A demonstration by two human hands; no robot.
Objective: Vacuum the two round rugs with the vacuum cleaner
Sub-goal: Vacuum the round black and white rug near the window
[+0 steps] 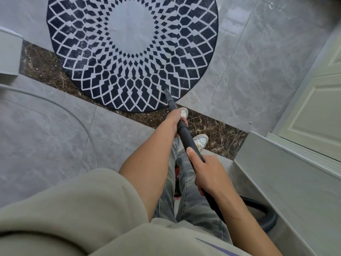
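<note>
Progress: as my nozzle (167, 92) sits on the rug (129, 34) at its lower edge, much seems left.
Grip: left hand (178, 120), right hand (206, 172) clasp wand (190, 143).

Grey tile floor (258, 61), brown marble strip (40, 65) (pale-veined), white panelled door (317, 108), pale sneaker (201, 141)

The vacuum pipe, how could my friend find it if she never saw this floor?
Find the big round rug with dark and white diamonds on the grey floor. From its near edge the vacuum pipe runs back through the left hand and the right hand. It is the only straight black stick there.
</note>
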